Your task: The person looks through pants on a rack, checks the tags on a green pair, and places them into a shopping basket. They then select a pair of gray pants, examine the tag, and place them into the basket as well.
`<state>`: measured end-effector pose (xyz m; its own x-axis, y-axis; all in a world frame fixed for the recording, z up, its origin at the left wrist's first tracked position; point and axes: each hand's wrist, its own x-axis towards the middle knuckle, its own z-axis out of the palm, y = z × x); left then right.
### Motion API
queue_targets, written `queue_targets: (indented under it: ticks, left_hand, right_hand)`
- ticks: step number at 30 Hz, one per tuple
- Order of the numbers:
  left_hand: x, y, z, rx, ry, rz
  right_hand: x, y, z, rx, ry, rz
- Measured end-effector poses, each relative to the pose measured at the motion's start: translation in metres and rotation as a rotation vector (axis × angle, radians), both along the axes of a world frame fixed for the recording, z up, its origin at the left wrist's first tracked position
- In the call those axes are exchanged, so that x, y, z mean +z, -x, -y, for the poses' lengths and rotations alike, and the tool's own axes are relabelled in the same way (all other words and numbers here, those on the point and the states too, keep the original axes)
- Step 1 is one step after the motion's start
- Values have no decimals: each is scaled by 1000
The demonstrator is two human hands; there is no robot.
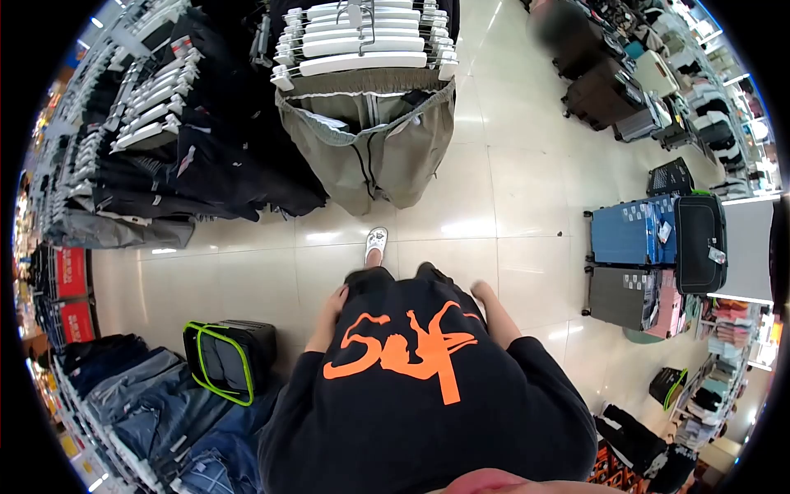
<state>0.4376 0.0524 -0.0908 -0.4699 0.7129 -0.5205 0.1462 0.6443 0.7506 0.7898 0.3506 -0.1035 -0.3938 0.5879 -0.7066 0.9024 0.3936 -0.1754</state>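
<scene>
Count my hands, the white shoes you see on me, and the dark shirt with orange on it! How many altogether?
Left hand and right hand: 2
White shoe: 1
Dark shirt with orange print: 1
Total: 4

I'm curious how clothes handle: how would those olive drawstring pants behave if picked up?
The olive drawstring pants will probably flop, since their waistband droops open. Their black cords would likely swing, since the ends dangle in front.
</scene>
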Motion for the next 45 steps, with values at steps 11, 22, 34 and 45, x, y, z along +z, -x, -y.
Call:
queue_targets:
  ticks: [11, 22, 34, 45]
  left_hand:
    - [63, -161, 219, 317, 523, 79]
    - [50, -153, 205, 421, 443, 144]
    - [37, -24, 175, 364, 355, 95]
    - [4, 82, 180, 98, 406, 76]
  right_hand:
    - [75, -136, 78, -126, 272, 33]
    - [26, 32, 25, -129, -94, -414]
    - [81, 192, 76, 180, 284, -289]
    - [140, 246, 99, 52, 97, -373]
